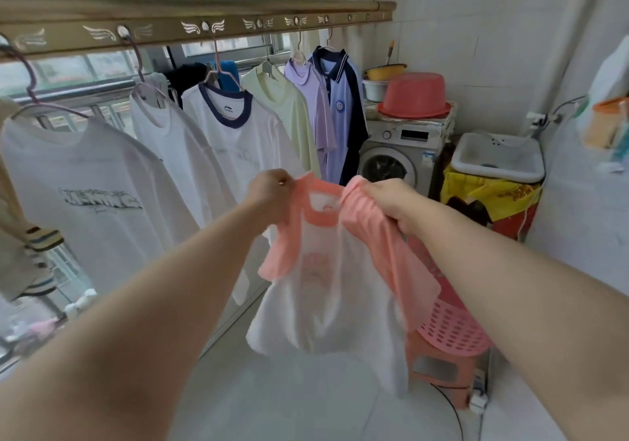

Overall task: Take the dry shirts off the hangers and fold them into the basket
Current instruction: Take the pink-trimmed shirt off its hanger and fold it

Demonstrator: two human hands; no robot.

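A small white shirt with pink sleeves and collar [326, 297] hangs in the air in front of me, off any hanger. My left hand [269, 192] pinches its left shoulder and my right hand [391, 202] grips its right shoulder. Behind and below the shirt a pink perforated basket [452, 328] stands on an orange stool [439, 372]; whether anything lies in the basket is hidden. Several shirts stay on hangers along the gold drying rail [190, 22]: a white printed one [88, 195], a plain white one [177, 154], a navy-collared white one [235, 134], then pale green, lilac and blue ones.
A washing machine [394, 158] with a red basin [415, 95] on top stands at the back. A white sink [497, 156] sits to its right over yellow and red bags. A white cable and plug [478, 403] lie on the pale floor by the stool.
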